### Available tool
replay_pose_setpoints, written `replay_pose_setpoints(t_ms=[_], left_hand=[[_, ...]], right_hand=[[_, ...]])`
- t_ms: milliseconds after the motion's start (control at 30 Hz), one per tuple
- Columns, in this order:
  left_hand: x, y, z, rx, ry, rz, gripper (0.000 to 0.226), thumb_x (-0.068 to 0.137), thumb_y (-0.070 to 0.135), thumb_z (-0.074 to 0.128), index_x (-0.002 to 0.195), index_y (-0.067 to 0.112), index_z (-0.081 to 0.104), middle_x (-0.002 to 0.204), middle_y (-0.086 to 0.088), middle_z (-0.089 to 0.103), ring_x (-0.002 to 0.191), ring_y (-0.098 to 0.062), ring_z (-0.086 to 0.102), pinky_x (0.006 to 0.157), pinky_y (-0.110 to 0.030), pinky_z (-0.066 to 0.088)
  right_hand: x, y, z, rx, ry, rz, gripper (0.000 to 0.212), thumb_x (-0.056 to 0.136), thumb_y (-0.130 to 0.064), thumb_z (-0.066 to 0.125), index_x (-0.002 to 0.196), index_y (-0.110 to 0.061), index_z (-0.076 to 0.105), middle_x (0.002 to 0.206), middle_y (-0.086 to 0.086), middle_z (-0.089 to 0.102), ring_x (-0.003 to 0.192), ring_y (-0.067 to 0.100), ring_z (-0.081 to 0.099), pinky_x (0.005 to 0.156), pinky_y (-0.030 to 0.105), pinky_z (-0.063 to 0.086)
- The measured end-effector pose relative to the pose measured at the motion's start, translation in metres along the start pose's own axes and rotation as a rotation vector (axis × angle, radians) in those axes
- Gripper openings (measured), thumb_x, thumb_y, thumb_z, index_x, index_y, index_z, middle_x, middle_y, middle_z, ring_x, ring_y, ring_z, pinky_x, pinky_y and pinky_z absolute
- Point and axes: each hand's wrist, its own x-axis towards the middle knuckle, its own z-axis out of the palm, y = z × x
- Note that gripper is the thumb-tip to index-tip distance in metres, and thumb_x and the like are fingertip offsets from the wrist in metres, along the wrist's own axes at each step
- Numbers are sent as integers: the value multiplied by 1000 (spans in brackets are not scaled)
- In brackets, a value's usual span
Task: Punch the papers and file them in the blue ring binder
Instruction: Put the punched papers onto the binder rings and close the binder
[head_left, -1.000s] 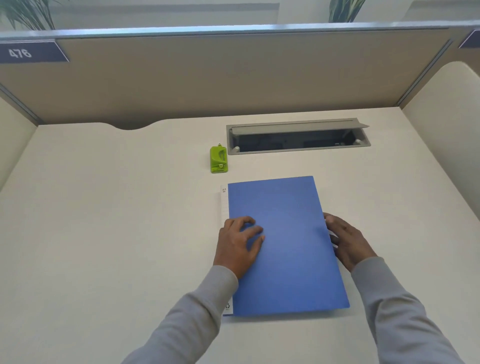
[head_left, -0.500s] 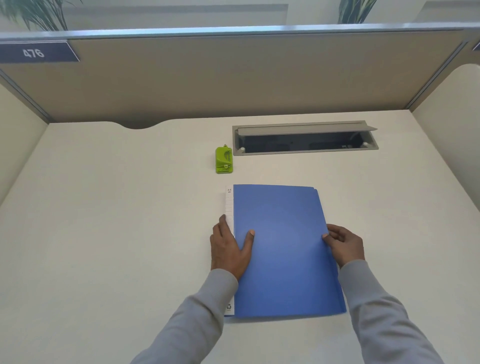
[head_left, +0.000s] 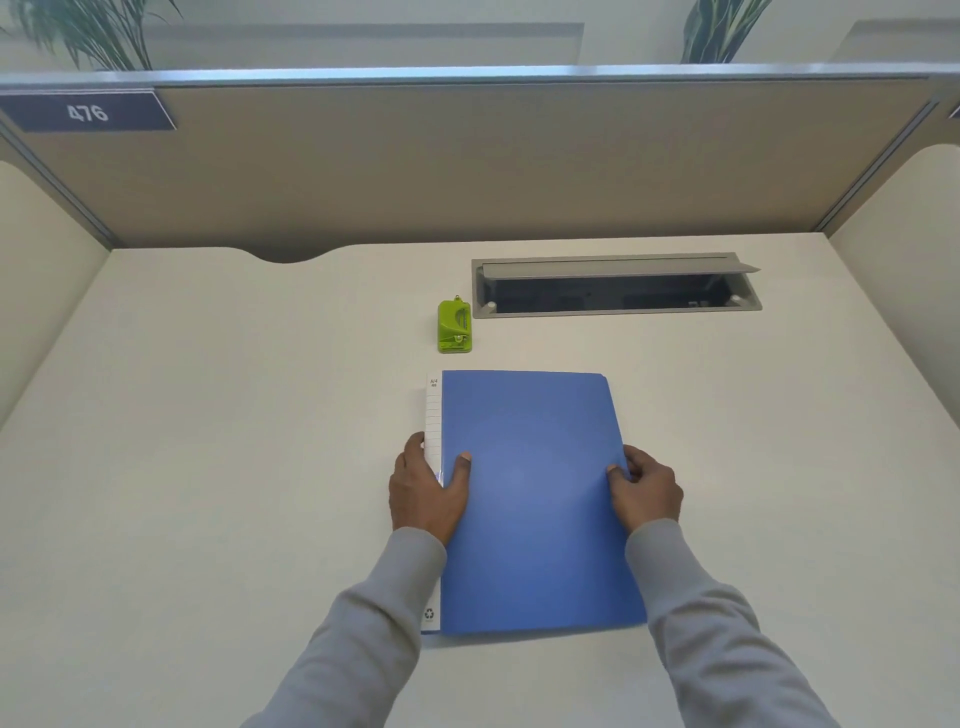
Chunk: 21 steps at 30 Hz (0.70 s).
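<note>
On the pale desk (head_left: 208, 467), directly in front of the person, the blue ring binder (head_left: 530, 499) lies flat and closed, with its white spine label (head_left: 432, 415) to the left. A second ago it sat slightly askew, with the left hand (head_left: 423, 493) spread flat on the cover and the right hand (head_left: 647, 486) resting loosely against the free edge. Now the binder is squarer to the person and both hands have taken hold. The left hand has slid off the cover to the spine and grips it, fingers down the outer side and thumb (head_left: 464, 465) pressed on the blue face. The right hand's fingers are curled in and pinch the cover's right edge about halfway along its length.

This looks like the set-up for opening the binder, with the left hand pinning the spine so the binder cannot slide while the right lifts the cover. The cover itself is not yet raised, though.

No loose papers are in sight. A thin second edge shows at the binder's far right corner, so sheets may be inside, but that cannot be told from here. The green hole punch (head_left: 454, 327) stands untouched beyond the binder's far left corner, just beside the open cable tray (head_left: 615, 286). Punching has therefore not begun, and the task is at its very start.
</note>
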Motion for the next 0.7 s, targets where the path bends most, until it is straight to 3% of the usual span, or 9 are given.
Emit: replay_pose_setpoints(t_ms=[133, 300, 467, 700], left_hand=[[10, 0, -22, -47, 44, -28, 41, 91, 36, 71, 126, 17, 59, 102, 3, 64, 90, -22, 59, 83, -29, 43], [21, -8, -39, -31, 54, -51, 28, 94, 39, 67, 114, 20, 70, 94, 4, 68, 94, -25, 66, 84, -26, 43], [22, -14, -45, -16, 18, -55, 28, 93, 47, 68, 106, 25, 77, 93, 6, 75, 89, -18, 67, 83, -24, 43], [23, -12, -45, 6, 13, -57, 28, 93, 50, 66, 101, 25, 77, 84, 7, 71, 87, -21, 66, 80, -25, 42]], right_hand=[[-4, -13, 22, -91, -12, -82, 29, 96, -14, 62, 124, -7, 68, 112, 13, 72, 91, 28, 56, 82, 26, 39], [-5, -10, 39, -215, 5, -122, 38, 93, -21, 69, 126, -2, 67, 129, 20, 55, 120, 40, 54, 102, 42, 46], [-6, -1, 40, -286, -11, -186, 42, 94, -19, 69, 131, 1, 64, 124, 22, 55, 113, 41, 56, 99, 44, 48], [-2, -1, 42, -364, -25, -229, 45, 97, -24, 65, 138, -8, 61, 121, 18, 52, 109, 39, 57, 96, 45, 50]])
